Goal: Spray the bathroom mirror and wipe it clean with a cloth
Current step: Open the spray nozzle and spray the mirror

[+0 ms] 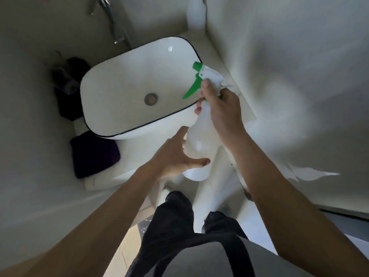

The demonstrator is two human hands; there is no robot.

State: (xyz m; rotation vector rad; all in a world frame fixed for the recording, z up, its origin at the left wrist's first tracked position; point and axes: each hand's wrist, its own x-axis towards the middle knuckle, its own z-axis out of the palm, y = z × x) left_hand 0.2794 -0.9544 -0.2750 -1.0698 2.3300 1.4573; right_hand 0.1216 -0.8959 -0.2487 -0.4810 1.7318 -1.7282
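Observation:
A white spray bottle [196, 144] with a green trigger and nozzle hangs over the counter beside the basin. My right hand [221, 108] grips its neck just below the trigger head, thumb up against the white head. My left hand [175, 158] is spread with straight fingers against the lower left side of the bottle's body, thumb under its base. A dark purple cloth [93, 153] lies folded on the counter to the left of the bottle, in front of the basin. The mirror is not in view.
A white basin [119, 80] with a black rim and a metal drain sits on the white counter [139, 176]. A chrome tap [117, 31] rises behind it. Dark containers [67, 82] stand left of the basin. A wall runs along the right.

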